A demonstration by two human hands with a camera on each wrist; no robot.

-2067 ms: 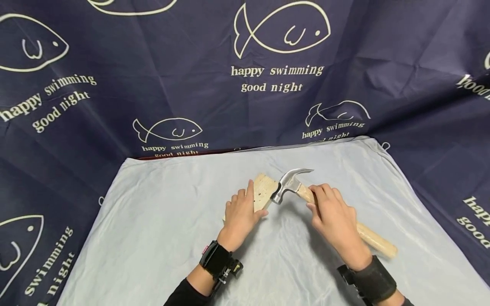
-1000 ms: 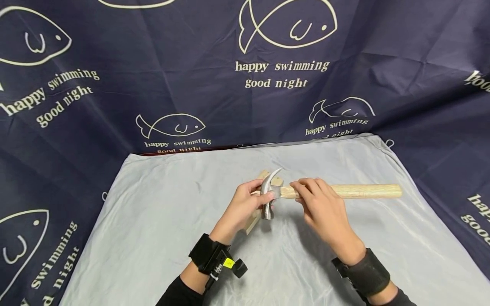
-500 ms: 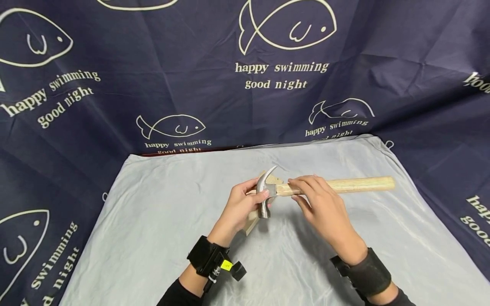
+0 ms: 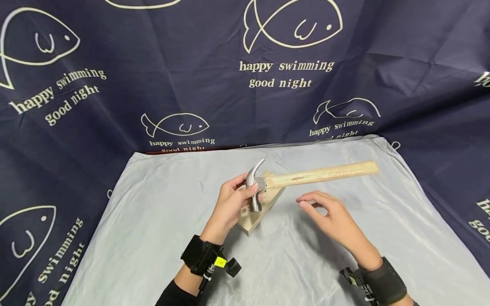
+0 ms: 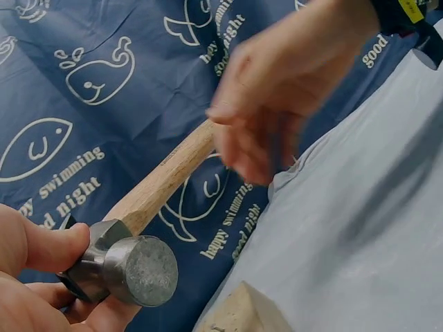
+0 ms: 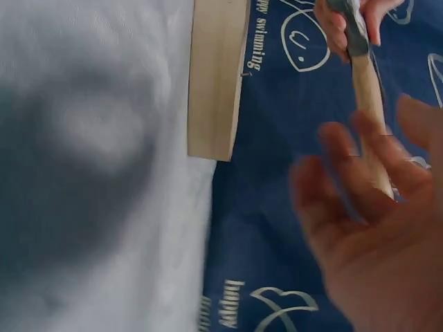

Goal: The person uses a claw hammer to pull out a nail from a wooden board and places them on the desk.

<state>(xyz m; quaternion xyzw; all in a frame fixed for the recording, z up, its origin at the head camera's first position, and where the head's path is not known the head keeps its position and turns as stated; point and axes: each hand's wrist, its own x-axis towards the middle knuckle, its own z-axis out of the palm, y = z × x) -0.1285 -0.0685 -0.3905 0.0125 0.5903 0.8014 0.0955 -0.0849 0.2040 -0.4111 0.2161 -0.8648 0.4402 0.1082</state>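
Note:
A claw hammer [image 4: 321,173] with a pale wooden handle is held by its steel head in my left hand [image 4: 226,206], thumb over the cheek. The claw points up and away, the handle out to the right. In the left wrist view the round striking face [image 5: 151,271] is turned to the camera. My right hand [image 4: 334,219] is below the handle and apart from it, fingers loosely bent with nothing in them; it is blurred in both wrist views. Beneath the hammer lies a wooden block [image 4: 250,223] on the cloth, partly hidden by my left hand and the hammer head.
A pale, wrinkled cloth [image 4: 153,233] covers the table. Dark blue curtains [image 4: 214,63] printed with fish and lettering hang behind and at both sides. Each wrist wears a black strap [image 4: 199,255] with a small camera.
My right hand gripped the hammer handle earlier and has let go, moving down and away. My left hand has gone from the wooden block to the hammer head, and the hammer has shifted left.

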